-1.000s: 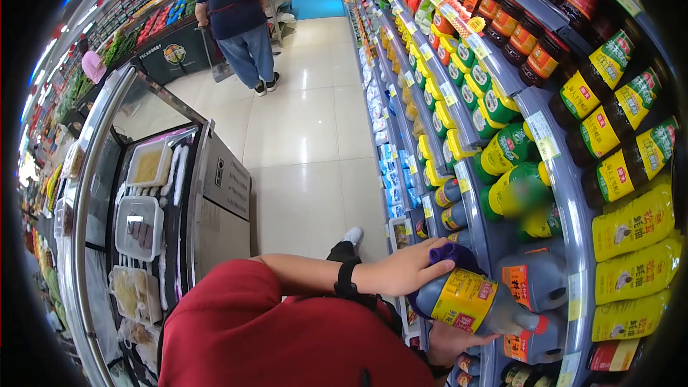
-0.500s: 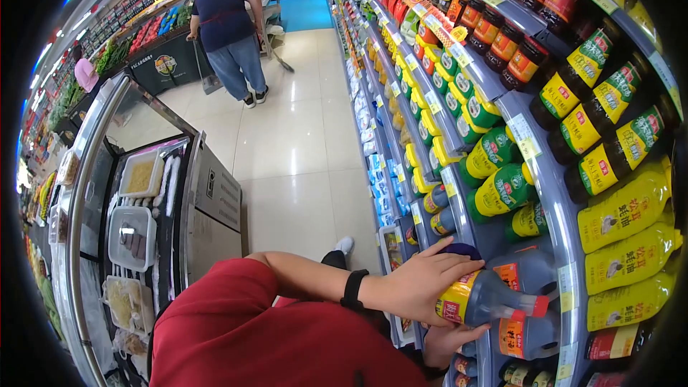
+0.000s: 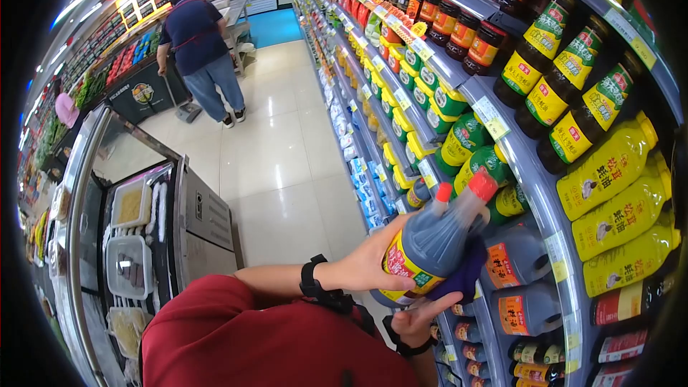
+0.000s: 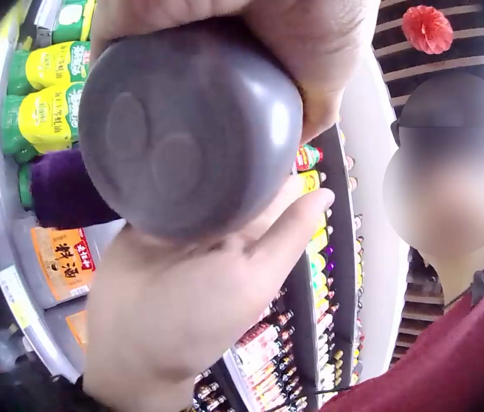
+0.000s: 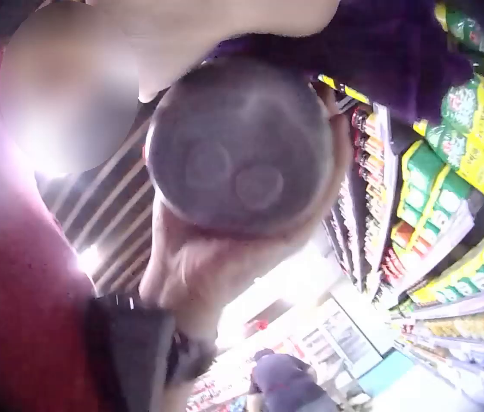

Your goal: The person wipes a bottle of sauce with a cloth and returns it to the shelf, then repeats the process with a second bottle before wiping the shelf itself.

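Note:
In the head view, a large dark bottle with a yellow label leans with its neck up and right; two red caps show at its top. My left hand grips its body, fingers round it. Low on the bottle is my right hand, against a bunched purple cloth; its fingertips are partly hidden. The left wrist view shows the round dark base between both hands, with the purple cloth beside it. In the right wrist view, my left hand wraps the bottle beneath the base.
Shelves at right hold dark sauce bottles, yellow bottles and orange-labelled bottles. A glass-sided case with food trays stands at left. Up the tiled aisle, a person in dark blue bends forward.
The bottle has swung from lying toward the right to neck up. My left hand has shifted round its body, and the purple cloth now shows on its right side. The view has turned toward the shelves.

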Motion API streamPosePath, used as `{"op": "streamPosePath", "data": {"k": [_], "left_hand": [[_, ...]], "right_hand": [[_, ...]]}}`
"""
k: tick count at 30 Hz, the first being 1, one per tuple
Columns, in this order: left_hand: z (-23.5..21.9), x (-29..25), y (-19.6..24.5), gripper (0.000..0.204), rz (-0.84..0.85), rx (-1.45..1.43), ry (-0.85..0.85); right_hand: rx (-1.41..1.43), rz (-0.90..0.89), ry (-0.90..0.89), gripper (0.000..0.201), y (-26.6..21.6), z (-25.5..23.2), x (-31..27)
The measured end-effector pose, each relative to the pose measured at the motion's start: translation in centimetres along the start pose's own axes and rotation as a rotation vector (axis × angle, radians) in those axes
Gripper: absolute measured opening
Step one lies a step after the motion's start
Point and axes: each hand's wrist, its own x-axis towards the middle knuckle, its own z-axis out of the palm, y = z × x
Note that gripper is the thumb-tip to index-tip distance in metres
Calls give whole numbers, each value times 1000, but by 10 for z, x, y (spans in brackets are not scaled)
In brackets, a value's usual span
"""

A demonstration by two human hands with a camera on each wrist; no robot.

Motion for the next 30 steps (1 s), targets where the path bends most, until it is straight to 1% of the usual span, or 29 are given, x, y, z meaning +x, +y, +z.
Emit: {"op": "streamPosePath", "data": {"k": [1, 2, 3, 5, 7, 8, 9, 11, 12, 13, 14, 15, 17, 18, 19, 20, 21, 22, 23, 24, 25, 26, 27, 29, 30], "left_hand": [[-3, -4, -1, 95, 3, -5, -10], [-7, -8, -2, 93, -22, 73, -84], [-9, -11, -2, 92, -46, 148, -153], [-14, -17, -3, 91, -65, 88, -183], [-21, -26, -13, 91, -73, -15, -157], [-24, -28, -6, 90, -65, -50, -150], [-30, -32, -5, 90, -69, -66, -155], [-43, -43, -4, 87, -130, -84, -194], [-51, -49, -6, 84, -225, -128, -245], [-55, -54, -6, 84, -232, -137, -252], [-59, -59, -4, 84, -198, -96, -257], [-63, -63, -1, 84, -164, -52, -266], [-70, -73, -4, 85, -160, -68, -301], [-71, -79, -6, 86, -208, -124, -232], [-72, -83, -6, 87, -255, -178, -161], [-71, -85, -4, 88, -295, -336, -128], [-75, -86, -4, 88, -301, -341, -138], [-80, -88, -4, 88, -283, -278, -164], [-84, -91, -3, 88, -265, -215, -192], [-87, -95, -1, 88, -270, -218, -208], [-89, -98, 1, 88, -305, -199, -251], [-90, -102, 2, 88, -344, -182, -294], [-91, -107, -1, 88, -352, -191, -311], [-94, -115, -9, 87, -329, -181, -396], [-95, -119, -13, 87, -333, -186, -407]], "right_hand": [[-35, -68, -45, 93, 2, -2, 6], [-133, -10, 69, 82, 1, -3, 14], [-150, -37, 144, 77, -7, -4, 33], [-160, 61, 167, 76, -17, -9, 52], [39, 330, 404, 71, -35, 6, 68], [320, 332, 491, 70, -39, 14, 84], [596, 433, 536, 69, -46, 19, 87], [925, 378, 396, 66, -33, 18, 65], [916, 382, 400, 66, -32, 20, 63], [830, 508, 467, 62, -34, 23, 60], [741, 635, 538, 58, -36, 27, 56], [732, 641, 555, 58, -37, 31, 50], [812, 690, 600, 52, -36, 36, 40], [969, 684, 646, 49, -39, 39, 39], [994, 741, 740, 48, -46, 46, 41], [960, 761, 729, 46, -51, 49, 42], [928, 780, 717, 45, -54, 53, 41], [921, 780, 730, 45, -57, 54, 36], [1106, 822, 723, 42, -59, 51, 28], [1291, 856, 710, 40, -59, 49, 20], [1280, 847, 724, 40, -56, 49, 7], [1188, 817, 668, 38, -52, 49, -11], [1094, 791, 612, 36, -55, 52, -18], [1042, 777, 617, 40, -66, 55, -30], [1012, 793, 608, 41, -71, 56, -33]]}}
